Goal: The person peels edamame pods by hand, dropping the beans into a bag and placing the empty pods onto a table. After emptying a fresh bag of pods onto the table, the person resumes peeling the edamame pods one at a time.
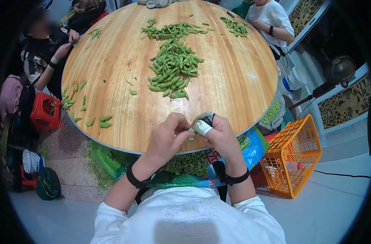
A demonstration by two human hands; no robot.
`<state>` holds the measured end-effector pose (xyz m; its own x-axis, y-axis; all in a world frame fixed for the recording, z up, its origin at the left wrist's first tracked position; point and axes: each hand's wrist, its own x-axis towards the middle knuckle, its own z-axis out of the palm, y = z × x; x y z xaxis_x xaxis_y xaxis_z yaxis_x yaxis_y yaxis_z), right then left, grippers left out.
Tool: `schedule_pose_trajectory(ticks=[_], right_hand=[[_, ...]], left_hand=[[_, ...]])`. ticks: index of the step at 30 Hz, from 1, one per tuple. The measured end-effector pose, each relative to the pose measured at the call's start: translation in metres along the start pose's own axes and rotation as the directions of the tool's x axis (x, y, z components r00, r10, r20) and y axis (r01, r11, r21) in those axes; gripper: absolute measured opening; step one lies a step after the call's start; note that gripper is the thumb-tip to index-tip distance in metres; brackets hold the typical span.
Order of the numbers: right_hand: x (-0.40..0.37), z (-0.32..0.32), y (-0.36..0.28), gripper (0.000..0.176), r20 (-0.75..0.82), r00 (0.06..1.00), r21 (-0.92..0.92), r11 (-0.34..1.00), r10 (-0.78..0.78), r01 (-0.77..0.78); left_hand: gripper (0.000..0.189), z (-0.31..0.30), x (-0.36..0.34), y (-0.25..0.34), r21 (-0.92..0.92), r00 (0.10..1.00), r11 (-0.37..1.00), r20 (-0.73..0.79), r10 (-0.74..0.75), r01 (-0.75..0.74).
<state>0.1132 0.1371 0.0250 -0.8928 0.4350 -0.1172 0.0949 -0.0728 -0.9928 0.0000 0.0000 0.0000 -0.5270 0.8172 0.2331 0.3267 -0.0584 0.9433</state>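
My left hand [166,135] and my right hand [223,136] meet just over the near table edge, fingers pinched together. Between their fingertips shows a small green soybean pod [191,138], mostly covered by the fingers. A white wrap [203,127] covers part of a digit on my right hand, with a dark grey cover beside it. Below my hands, green pieces [189,164] lie on a plastic bag [250,149] across my lap. Ahead on the table sits a pile of green soybean pods [173,67].
The round wooden table [112,81] carries more pods [235,27] at the far right and scattered pods at left. People sit at left and far right. An orange crate [293,158], a white bucket [294,79] and a fan [339,70] stand at right; a red stool [46,112] is at left.
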Motion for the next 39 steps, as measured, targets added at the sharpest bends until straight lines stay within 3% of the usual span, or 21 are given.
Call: schedule_pose_trajectory(ticks=[2, 3, 5, 6, 9, 11, 15, 17, 18, 20, 21, 23, 27, 29, 31, 33, 35, 37, 38, 39], right_hand=[[0.001, -0.003, -0.002, 0.007, 0.103, 0.987, 0.197, 0.970, 0.123, -0.141], [0.005, -0.007, 0.000, 0.007, 0.100, 0.988, 0.185, 0.973, 0.118, -0.135], [0.005, -0.008, 0.010, 0.007, 0.166, 0.973, 0.383, 0.899, 0.161, -0.214], [0.004, -0.006, 0.011, 0.007, 0.165, 0.973, 0.386, 0.897, 0.162, -0.215], [0.001, -0.001, 0.009, 0.008, 0.100, 0.988, 0.302, 0.942, 0.121, -0.146], [-0.003, 0.001, 0.003, 0.008, -0.035, 0.992, 0.288, 0.952, 0.118, -0.103], [-0.009, -0.006, 0.003, 0.007, -0.167, 0.985, 0.194, 0.981, 0.037, -0.004], [-0.016, -0.010, 0.006, 0.009, -0.287, 0.947, 0.159, 0.968, -0.144, 0.195], [-0.020, -0.014, 0.007, 0.011, -0.302, 0.934, 0.159, 0.956, -0.191, 0.247], [-0.022, -0.016, 0.008, 0.012, -0.326, 0.918, 0.168, 0.941, -0.228, 0.293], [-0.024, -0.017, 0.008, 0.013, -0.356, 0.896, 0.174, 0.923, -0.266, 0.343], [-0.028, -0.022, 0.012, 0.014, -0.374, 0.890, 0.176, 0.922, -0.261, 0.345], [-0.030, -0.025, 0.015, 0.015, -0.367, 0.890, 0.169, 0.921, -0.271, 0.350], [-0.034, -0.026, 0.016, 0.014, -0.369, 0.896, 0.201, 0.920, -0.247, 0.336], [-0.038, -0.029, 0.018, 0.014, -0.375, 0.896, 0.188, 0.927, -0.239, 0.326], [-0.040, -0.030, 0.020, 0.014, -0.374, 0.898, 0.190, 0.928, -0.234, 0.321], [-0.041, -0.032, 0.022, 0.013, -0.421, 0.880, 0.113, 0.950, -0.221, 0.292], [-0.042, -0.032, 0.025, 0.015, -0.460, 0.880, 0.174, 0.961, -0.115, 0.217], [-0.041, -0.034, 0.028, 0.016, -0.482, 0.865, 0.152, 0.960, -0.138, 0.237], [-0.039, -0.035, 0.034, 0.017, -0.493, 0.855, 0.140, 0.955, -0.162, 0.262]], left_hand=[[0.020, -0.003, 0.002, 0.006, 0.204, 0.971, 0.949, 0.053, 0.233, -0.239], [0.020, -0.002, 0.006, 0.005, 0.198, 0.969, 0.948, 0.048, 0.244, -0.248], [0.017, -0.003, 0.006, 0.006, 0.072, 0.962, 0.960, 0.058, 0.267, -0.270], [0.017, -0.002, 0.005, 0.009, 0.073, 0.963, 0.961, 0.060, 0.264, -0.268], [0.015, 0.003, 0.005, 0.012, 0.094, 0.980, 0.976, -0.007, 0.199, -0.197], [0.012, 0.001, 0.003, 0.008, -0.345, 0.994, 0.933, -0.004, -0.114, 0.105], [0.012, -0.005, 0.003, -0.002, -0.449, 0.985, 0.885, -0.057, -0.165, 0.122], [0.013, -0.017, -0.006, -0.009, -0.024, 0.991, 0.991, 0.021, -0.130, 0.131], [0.013, -0.019, -0.009, -0.002, -0.026, 0.991, 0.991, 0.019, -0.134, 0.135], [0.012, -0.023, -0.019, 0.020, 0.263, 0.996, 0.964, 0.080, -0.046, 0.023], [0.012, -0.022, -0.023, 0.020, 0.264, 0.996, 0.964, 0.077, -0.052, 0.030], [0.013, -0.019, -0.026, 0.021, 0.354, 0.988, 0.922, 0.069, 0.141, -0.156], [0.013, -0.017, -0.028, 0.017, 0.406, 0.978, 0.891, 0.130, 0.164, -0.204], [0.014, -0.013, -0.039, 0.027, 0.337, 0.939, 0.904, 0.304, 0.159, -0.263], [0.014, -0.006, -0.053, 0.031, 0.379, 0.941, 0.893, 0.316, 0.121, -0.242], [0.015, -0.007, -0.059, 0.036, 0.480, 0.890, 0.818, 0.449, 0.080, -0.316], [0.014, -0.006, -0.059, 0.051, 0.542, 0.916, 0.776, 0.386, 0.109, -0.321], [0.011, -0.009, -0.051, 0.072, 0.202, 0.820, 0.839, 0.414, 0.394, -0.505], [0.010, 0.002, -0.053, 0.083, -0.176, 0.787, 0.876, 0.387, 0.481, -0.448], [0.011, 0.011, -0.052, 0.095, -0.519, 0.762, 0.776, 0.318, 0.564, -0.358]])
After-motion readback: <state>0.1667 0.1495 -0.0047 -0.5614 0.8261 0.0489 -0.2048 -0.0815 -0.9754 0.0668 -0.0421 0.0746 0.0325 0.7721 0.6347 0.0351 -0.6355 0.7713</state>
